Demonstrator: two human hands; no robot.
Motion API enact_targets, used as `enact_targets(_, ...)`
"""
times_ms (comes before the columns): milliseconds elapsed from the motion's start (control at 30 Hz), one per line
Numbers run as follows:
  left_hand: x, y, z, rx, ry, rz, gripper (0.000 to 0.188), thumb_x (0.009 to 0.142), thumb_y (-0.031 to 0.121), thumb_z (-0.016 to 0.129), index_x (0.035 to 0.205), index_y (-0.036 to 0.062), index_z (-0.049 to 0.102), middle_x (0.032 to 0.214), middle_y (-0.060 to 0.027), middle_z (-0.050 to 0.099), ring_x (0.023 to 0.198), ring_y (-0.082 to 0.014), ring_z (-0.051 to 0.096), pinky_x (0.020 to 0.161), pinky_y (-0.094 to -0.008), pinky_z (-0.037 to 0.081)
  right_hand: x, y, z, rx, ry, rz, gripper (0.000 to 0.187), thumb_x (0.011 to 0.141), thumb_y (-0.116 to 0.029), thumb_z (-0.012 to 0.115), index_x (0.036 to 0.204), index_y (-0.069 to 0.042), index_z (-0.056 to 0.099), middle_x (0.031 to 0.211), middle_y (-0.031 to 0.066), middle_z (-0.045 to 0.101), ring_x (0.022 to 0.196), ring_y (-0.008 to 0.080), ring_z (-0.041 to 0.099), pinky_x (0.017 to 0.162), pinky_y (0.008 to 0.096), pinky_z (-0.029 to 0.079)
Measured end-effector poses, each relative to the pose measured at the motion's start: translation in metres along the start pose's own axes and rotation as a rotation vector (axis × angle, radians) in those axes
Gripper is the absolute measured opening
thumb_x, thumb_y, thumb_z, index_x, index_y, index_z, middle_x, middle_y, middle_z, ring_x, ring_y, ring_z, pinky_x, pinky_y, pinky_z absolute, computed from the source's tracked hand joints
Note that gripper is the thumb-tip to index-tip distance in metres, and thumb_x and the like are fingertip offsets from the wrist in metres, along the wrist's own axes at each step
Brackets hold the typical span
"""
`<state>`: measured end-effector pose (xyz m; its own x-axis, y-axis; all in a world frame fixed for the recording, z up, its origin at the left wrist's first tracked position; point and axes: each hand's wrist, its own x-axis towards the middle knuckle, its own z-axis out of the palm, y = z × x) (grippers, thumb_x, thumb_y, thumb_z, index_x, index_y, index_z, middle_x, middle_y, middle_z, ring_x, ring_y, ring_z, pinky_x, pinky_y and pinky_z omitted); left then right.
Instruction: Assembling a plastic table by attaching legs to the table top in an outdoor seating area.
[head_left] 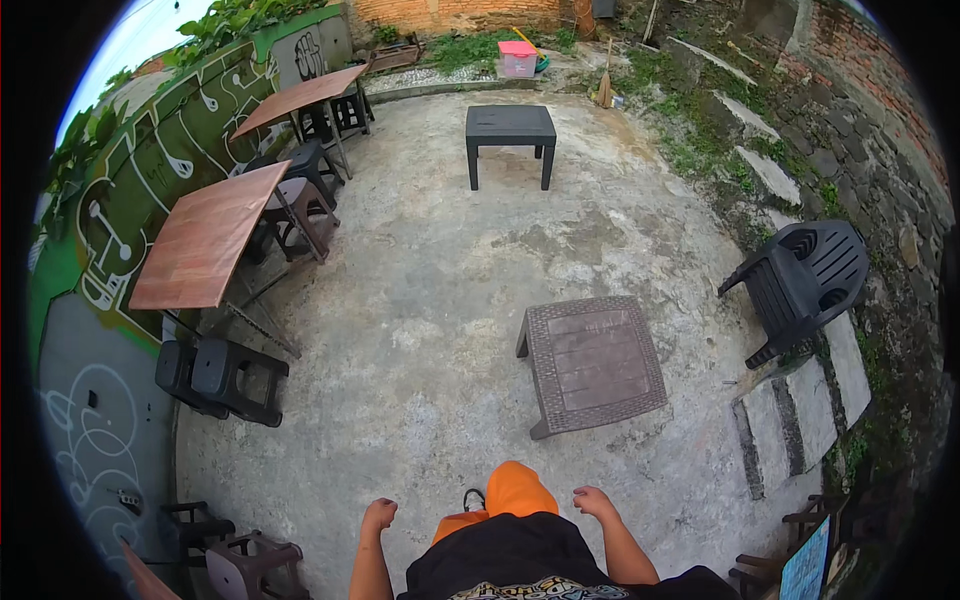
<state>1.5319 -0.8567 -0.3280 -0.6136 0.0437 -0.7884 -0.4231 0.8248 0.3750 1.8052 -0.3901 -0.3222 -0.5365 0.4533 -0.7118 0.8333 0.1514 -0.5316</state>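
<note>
My left hand (380,514) hangs beside my orange trousers (520,488), its fingers curled in and nothing seen in them. On the other side, my right hand (594,502) is also held away from the body with loosely closed fingers, and it touches nothing. Ahead and slightly right stands a brown woven-pattern plastic table (597,362), the thing nearest my right hand; a gap of bare concrete lies between them. Farther ahead is a dark grey plastic table (511,125). One dark shoe (474,498) shows below me.
Wooden-topped tables (210,240) and black stools (238,378) line the painted wall at left. A black armchair (800,285) stands at right beside concrete steps (790,425). At the back are a pink-lidded box (518,60) and a broom (605,85).
</note>
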Motion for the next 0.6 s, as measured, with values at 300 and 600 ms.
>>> enact_targets(300, 0.212, 0.305, -0.107, 0.059, 0.111, 0.358, 0.037, 0.082, 0.029, 0.057, 0.105, 0.0018, 0.065, 0.095, -0.0197, 0.068, 0.089, -0.0292, 0.066, 0.081, -0.0368, 0.051, 0.195, -0.107, -0.017, 0.215, -0.117, 0.389, 0.022, 0.077, -0.018, 0.06, 0.089, -0.001, 0.068, 0.081, 0.01, 0.067, 0.071, 0.0184, 0.065, 0.058, 0.0335, 0.052)
enact_targets(600, 0.348, 0.52, -0.214, -0.154, 0.008, 0.186, 0.034, 0.083, 0.027, 0.058, 0.104, 0.0015, 0.066, 0.092, -0.0168, 0.068, 0.074, -0.0234, 0.067, 0.064, -0.0349, 0.053, 0.477, -0.438, -0.186, -0.03, 0.133, -0.112, 0.031, 0.08, -0.017, 0.057, 0.106, 0.0, 0.064, 0.086, 0.0114, 0.068, 0.076, 0.021, 0.067, 0.066, 0.0315, 0.052)
